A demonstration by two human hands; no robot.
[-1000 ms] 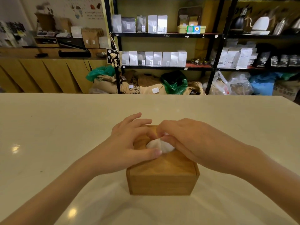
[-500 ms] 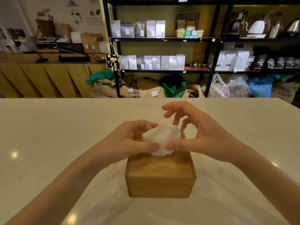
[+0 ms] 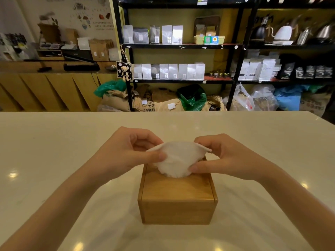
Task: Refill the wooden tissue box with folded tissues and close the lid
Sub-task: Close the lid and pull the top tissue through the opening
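Observation:
A square wooden tissue box [image 3: 177,201] stands on the pale table [image 3: 54,160] in front of me, its lid lying flat on top. A white tissue [image 3: 176,160] sticks up through the hole in the lid and fans out wide above it. My left hand [image 3: 130,153] pinches the tissue's left edge between thumb and fingers. My right hand [image 3: 224,156] pinches its right edge, thumb low near the lid. The hole itself and whatever is inside the box are hidden.
The table's far edge [image 3: 163,112] runs across the middle of the view. Beyond it stand black shelves [image 3: 181,46] with pouches and kettles, sacks on the floor, and a wooden counter [image 3: 45,87] at the left.
The tissue has risen from a small tuft into a broad fan. My right hand went from pressing on the lid to pinching the tissue's right edge; the hands spread apart.

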